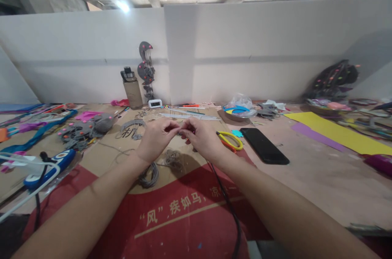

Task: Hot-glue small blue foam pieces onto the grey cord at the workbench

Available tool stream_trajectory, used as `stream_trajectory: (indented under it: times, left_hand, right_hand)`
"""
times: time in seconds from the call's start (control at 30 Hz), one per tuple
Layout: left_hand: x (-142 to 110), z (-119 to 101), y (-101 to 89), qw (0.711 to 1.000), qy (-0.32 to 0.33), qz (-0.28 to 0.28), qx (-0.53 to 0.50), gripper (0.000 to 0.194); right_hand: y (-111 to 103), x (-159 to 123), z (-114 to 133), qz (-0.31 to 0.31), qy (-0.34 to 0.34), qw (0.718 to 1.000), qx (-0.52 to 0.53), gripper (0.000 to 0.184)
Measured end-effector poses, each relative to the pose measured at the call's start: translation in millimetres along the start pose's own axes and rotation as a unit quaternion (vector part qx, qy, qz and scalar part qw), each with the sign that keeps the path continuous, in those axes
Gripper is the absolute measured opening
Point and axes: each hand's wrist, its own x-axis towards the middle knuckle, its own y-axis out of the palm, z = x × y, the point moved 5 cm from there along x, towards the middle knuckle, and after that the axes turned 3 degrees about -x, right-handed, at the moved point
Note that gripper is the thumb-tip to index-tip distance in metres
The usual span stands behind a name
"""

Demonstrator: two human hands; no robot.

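Note:
My left hand [157, 136] and my right hand [202, 136] meet over the cardboard sheet [190, 197], fingertips pinched close together. Whatever lies between the fingers is too small to make out. Below them are a coil of grey cord [149, 176] and a looser tangle of thin cord [173, 158]. Left of my left hand lies a curved grey cut-out piece [137, 123]. Scissors with yellow handles [234, 139] rest just right of my right hand, partly hidden by it. A black cable [228, 197] runs from beneath my right forearm toward me.
A black phone [265, 145] lies to the right, near yellow sheet material [333, 130]. A bottle [132, 89] stands by the back wall, with a small white digital clock [155, 103]. At left are a blue-and-white power strip [50, 167] and pinned grey pieces [87, 128].

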Motion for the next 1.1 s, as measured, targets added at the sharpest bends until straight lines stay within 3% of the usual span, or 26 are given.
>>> stream_trajectory:
  times: [0.27,0.5,0.63,0.77,0.9,0.97,1.1]
  left_hand:
    - [-0.8,-1.2,2.5,0.997,0.032,0.006,0.075,0.008]
    - [-0.1,0.2,2.5,0.998,0.010,0.043,0.054,0.008]
    - [2.9,12.2,3.2,0.990,-0.099,0.045,-0.090,0.011]
    - [4.0,25.1,10.5,0.926,-0.211,0.021,-0.313,0.021]
    - [3.7,31.1,12.5,0.869,-0.263,-0.026,-0.418,0.024]
    - [3.7,31.1,12.5,0.874,-0.258,-0.025,-0.412,0.025]
    - [3.8,24.4,14.9,0.915,-0.198,0.032,-0.349,0.025]
  right_hand:
    - [0.3,1.4,-3.7,0.000,0.012,0.999,-0.038,0.010]
    - [0.3,1.1,1.2,0.064,0.009,0.995,-0.070,0.008]
    - [0.0,-0.2,7.6,0.089,0.023,0.995,0.049,0.010]
    - [3.4,1.4,9.1,0.100,0.049,0.964,0.241,0.014]
    - [9.2,5.7,-1.0,0.087,0.073,0.933,0.341,0.019]
    - [11.4,7.4,-7.6,0.070,0.096,0.927,0.357,0.020]
    - [12.6,8.2,-12.3,0.051,0.116,0.931,0.342,0.019]
